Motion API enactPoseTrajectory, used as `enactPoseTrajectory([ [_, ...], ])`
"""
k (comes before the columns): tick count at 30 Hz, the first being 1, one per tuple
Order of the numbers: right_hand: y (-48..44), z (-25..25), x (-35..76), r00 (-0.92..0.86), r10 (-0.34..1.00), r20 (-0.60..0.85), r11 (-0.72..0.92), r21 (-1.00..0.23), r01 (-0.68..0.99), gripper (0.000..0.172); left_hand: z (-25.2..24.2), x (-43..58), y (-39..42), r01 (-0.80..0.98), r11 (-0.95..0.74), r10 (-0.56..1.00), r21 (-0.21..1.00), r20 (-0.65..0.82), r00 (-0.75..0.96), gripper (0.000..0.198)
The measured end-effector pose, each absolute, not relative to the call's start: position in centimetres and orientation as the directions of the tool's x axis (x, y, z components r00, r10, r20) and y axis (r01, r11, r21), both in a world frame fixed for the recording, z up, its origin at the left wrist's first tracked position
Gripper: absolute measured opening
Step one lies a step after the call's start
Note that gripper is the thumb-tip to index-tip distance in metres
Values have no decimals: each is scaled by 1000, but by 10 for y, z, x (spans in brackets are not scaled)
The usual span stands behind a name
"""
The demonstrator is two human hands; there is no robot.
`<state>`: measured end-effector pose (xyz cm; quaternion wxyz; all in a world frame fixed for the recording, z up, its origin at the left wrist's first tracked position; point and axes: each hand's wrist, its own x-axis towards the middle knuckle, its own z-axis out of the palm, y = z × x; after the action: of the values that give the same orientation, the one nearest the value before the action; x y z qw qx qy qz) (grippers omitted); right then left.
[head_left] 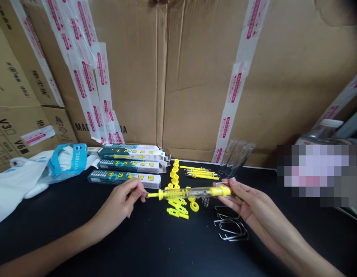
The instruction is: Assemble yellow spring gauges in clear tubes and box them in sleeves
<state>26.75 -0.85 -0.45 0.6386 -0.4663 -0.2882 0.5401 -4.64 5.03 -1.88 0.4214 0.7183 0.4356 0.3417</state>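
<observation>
Well, printed boxes (123,179) sit far left; the left hand (117,204) seems to pinch the tip of a clear tube (190,192), held above yellow parts (176,206); the right hand (241,202), half closed, grips its other end, over wire pieces (230,227).

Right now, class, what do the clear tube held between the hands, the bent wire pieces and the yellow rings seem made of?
The clear tube looks like rigid, glossy plastic, see-through. The bent wire pieces look like bare steel, thin with a bright shine. The yellow rings look like opaque moulded plastic, though rubber is possible.
</observation>
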Motion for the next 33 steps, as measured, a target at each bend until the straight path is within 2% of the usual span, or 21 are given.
enactPoseTrajectory([
  [7,-19,-3,251,233,950,-205,-74,-879,-472,46,-23,-42,49,123,-101,855,987,23,518,50],
  [12,-22,-6,249,247,946,-208,-68,-877,-475,43,-20,-39,48,33,-4,846,999,-15,533,50],
  [16,-20,-8,252,253,950,-186,-51,-886,-460,44,-20,-36,45,-65,141,841,988,-85,535,43],
  [18,-20,-9,253,251,950,-184,-52,-890,-453,41,-19,-34,44,-93,189,832,978,-109,544,49],
  [21,-20,-10,252,248,949,-192,-61,-888,-455,39,-14,-32,42,-81,207,835,975,-133,534,54],
  [27,-24,-7,250,221,956,-191,-73,-889,-451,43,-13,-31,40,58,67,823,996,-88,561,45],
  [33,-26,1,248,254,963,-91,32,-896,-443,45,-14,-30,34,189,88,780,978,-186,597,40],
])
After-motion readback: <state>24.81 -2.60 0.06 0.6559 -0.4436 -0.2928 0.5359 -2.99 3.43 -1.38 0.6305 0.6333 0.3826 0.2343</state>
